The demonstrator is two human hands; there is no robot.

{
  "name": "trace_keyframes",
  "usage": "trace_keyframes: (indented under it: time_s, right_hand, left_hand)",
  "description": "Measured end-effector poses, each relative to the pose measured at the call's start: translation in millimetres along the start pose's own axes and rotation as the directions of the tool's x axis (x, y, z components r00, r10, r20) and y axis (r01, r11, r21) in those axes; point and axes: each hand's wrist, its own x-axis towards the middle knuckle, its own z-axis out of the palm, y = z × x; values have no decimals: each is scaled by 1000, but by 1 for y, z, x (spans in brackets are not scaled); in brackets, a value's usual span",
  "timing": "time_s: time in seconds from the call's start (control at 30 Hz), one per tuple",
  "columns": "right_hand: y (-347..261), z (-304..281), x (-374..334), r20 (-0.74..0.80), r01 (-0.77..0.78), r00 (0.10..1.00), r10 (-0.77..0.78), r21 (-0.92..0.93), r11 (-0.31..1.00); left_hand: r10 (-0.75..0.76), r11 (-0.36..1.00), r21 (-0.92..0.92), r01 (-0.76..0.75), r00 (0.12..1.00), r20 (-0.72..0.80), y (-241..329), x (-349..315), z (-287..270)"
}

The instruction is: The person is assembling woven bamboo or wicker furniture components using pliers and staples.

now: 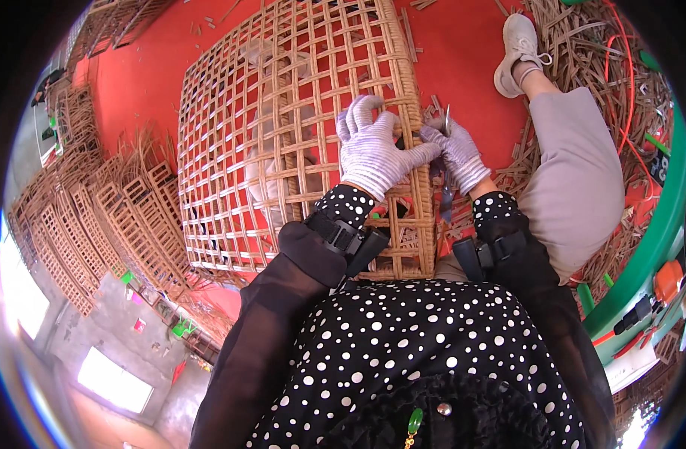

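Note:
A large brown wicker basket (283, 150) with an open lattice lies in front of me, its thick braided rim (404, 67) on the right. My left hand (374, 153), in a white and lilac striped glove, bends its fingers over the lattice near the rim. Its thumb stretches across the rim to my right hand. Just outside the rim, my right hand (459, 153), gloved alike, is closed around a slim metal tool (446, 203). The tool's pointed end sticks up above the fingers and a bluish part hangs below; its exact kind is unclear.
Stacked lattice panels (96, 217) stand at the left on the red floor (133, 90). A heap of loose strips (582, 45) lies at the upper right, with an orange cord (627, 97) across it. A green curved rim (661, 262) and tools are at far right.

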Motion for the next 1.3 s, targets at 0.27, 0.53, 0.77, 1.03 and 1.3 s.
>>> trace_keyframes:
  time_s: [0.27,0.53,0.77,1.03,1.3]
  right_hand:
    - [18,-8,5,-18,69,998,-66,177,982]
    - [3,-13,8,-416,136,908,-50,178,975]
    - [-24,-10,28,-205,145,968,-148,-27,989]
    - [-31,-14,42,131,117,987,-88,-232,966]
    - [-16,-18,55,73,-2,997,11,-122,992]
  left_hand:
    - [67,995,-74,-70,997,-38,-4,2,6]
    - [-76,931,-365,2,979,-188,-5,-2,-4]
    - [32,978,-209,-8,993,109,-16,24,-17]
    - [-165,986,58,155,925,343,2,47,-25]
    - [-180,983,19,183,933,311,3,47,-17]
